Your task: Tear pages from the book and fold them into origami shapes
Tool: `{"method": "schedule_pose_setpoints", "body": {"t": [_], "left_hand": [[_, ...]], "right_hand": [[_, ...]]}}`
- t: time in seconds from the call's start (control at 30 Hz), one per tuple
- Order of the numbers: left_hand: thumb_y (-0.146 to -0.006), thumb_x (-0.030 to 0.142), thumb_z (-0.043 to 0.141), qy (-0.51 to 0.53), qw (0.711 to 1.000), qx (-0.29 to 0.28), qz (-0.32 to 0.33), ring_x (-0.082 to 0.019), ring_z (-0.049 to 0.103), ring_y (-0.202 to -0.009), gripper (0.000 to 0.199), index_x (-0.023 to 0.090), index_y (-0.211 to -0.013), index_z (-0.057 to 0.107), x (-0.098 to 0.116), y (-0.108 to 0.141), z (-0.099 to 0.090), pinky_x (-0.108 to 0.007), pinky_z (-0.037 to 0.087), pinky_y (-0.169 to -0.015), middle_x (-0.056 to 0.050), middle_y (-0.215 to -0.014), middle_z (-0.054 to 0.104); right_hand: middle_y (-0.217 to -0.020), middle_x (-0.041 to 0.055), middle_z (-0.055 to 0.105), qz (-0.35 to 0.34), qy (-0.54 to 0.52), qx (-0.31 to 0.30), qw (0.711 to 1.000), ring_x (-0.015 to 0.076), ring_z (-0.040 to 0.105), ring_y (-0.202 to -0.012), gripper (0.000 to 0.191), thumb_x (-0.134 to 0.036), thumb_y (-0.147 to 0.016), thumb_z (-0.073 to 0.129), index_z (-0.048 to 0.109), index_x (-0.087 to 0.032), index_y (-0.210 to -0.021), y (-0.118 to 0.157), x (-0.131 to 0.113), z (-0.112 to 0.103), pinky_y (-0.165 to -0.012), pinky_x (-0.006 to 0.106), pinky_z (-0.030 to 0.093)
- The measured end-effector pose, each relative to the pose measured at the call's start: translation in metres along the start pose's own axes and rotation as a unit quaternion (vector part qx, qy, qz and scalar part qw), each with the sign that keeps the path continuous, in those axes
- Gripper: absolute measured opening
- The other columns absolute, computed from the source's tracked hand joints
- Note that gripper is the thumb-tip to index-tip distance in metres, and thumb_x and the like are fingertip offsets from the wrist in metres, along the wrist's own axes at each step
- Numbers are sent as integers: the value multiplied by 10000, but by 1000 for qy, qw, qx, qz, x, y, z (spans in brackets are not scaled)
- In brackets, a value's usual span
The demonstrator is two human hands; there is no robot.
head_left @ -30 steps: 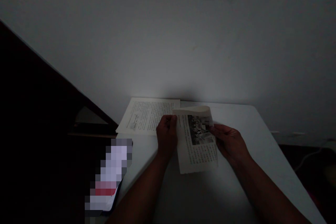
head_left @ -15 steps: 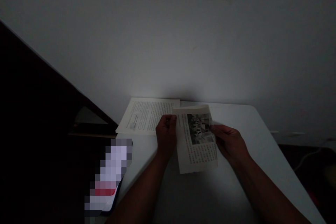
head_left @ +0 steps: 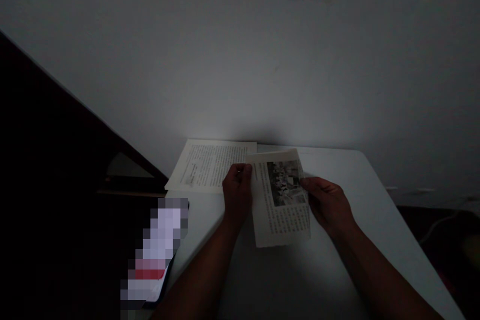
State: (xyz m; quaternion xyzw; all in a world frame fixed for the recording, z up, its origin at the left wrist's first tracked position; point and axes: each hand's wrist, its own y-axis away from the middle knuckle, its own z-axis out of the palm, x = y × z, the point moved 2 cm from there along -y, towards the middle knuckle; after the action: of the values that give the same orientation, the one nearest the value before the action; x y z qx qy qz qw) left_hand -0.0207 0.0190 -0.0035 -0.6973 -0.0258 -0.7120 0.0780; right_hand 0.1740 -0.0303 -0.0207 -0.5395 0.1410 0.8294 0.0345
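Note:
A printed paper with a dark photograph on it is held up above the white table. My left hand pinches its left edge near the top, fingers closed. On the opposite edge, beside the photograph, my right hand grips it between thumb and fingers. Behind my left hand, another printed sheet lies flat at the table's back left, its right part partly covered by the held paper and my hand.
A lit phone, its screen pixelated, lies at the table's left edge. A pale wall rises behind the table. Dark furniture stands on the left. A pale cable runs at the far right.

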Motion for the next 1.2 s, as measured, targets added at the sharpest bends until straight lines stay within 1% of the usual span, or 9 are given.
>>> {"method": "schedule_pose_setpoints", "body": {"t": [0.27,0.47,0.53,0.63,0.73,0.83,0.97,1.03,1.2], "left_hand": [[-810,457,567,-8,1000,-4,-15,-107,526,-539,293,164,-797,564,-1,0,0,-205,411,-510,20,-632,592],[-808,440,577,4,1000,-6,-18,-99,518,-543,275,165,-799,569,-2,-2,-1,-195,405,-502,23,-637,590],[-800,443,583,9,1000,2,-22,-94,503,-524,283,161,-797,574,-3,-3,-2,-191,390,-484,26,-622,580],[-784,451,592,20,999,16,-46,-89,485,-492,299,153,-803,584,-4,-7,-4,-192,373,-458,30,-599,571],[-761,448,611,38,997,20,-71,-90,490,-481,301,150,-798,586,-5,-10,-5,-199,382,-461,32,-594,574],[-745,453,618,56,994,2,-89,-95,504,-484,308,150,-783,582,-5,-11,-4,-206,398,-471,28,-594,587],[-719,432,640,43,994,-23,-100,-89,493,-475,299,139,-743,587,-4,-12,-2,-198,386,-457,19,-586,594],[-707,426,650,40,992,-40,-111,-90,490,-470,298,134,-741,596,-3,-13,-2,-200,386,-451,13,-582,595],[-666,384,675,39,985,-55,-158,-91,474,-438,258,137,-683,603,1,-16,-4,-208,369,-432,15,-529,571]], "right_hand": [[-651,17,698,-25,6,20,999,156,598,-586,117,-281,-665,772,728,-185,-714,-3,5,-5,-622,328,483],[-639,8,675,-25,27,2,999,159,583,-578,139,-324,-702,737,718,-196,-752,-2,5,-4,-604,321,466],[-627,3,658,-39,25,-2,999,154,572,-569,148,-338,-728,709,712,-205,-791,-2,3,-4,-591,312,461],[-632,-9,648,-83,39,7,996,139,559,-548,159,-321,-725,710,696,-234,-857,-1,-2,-4,-565,292,450],[-717,-5,677,-144,114,41,982,129,570,-563,171,-292,-713,722,687,-259,-877,2,-9,-3,-562,278,457],[-765,5,684,-194,196,60,959,133,582,-590,165,-276,-724,708,697,-266,-889,7,-13,-1,-563,275,473],[-893,27,681,-259,246,36,933,164,616,-729,124,-252,-743,670,729,-267,-851,10,-11,-2,-619,290,497],[-949,38,674,-280,262,24,923,181,620,-796,129,-230,-744,657,741,-269,-835,10,-10,-4,-647,302,503],[-859,37,664,-278,271,-16,922,178,602,-752,158,-203,-725,680,749,-283,-843,11,-13,-3,-630,305,487]]}}
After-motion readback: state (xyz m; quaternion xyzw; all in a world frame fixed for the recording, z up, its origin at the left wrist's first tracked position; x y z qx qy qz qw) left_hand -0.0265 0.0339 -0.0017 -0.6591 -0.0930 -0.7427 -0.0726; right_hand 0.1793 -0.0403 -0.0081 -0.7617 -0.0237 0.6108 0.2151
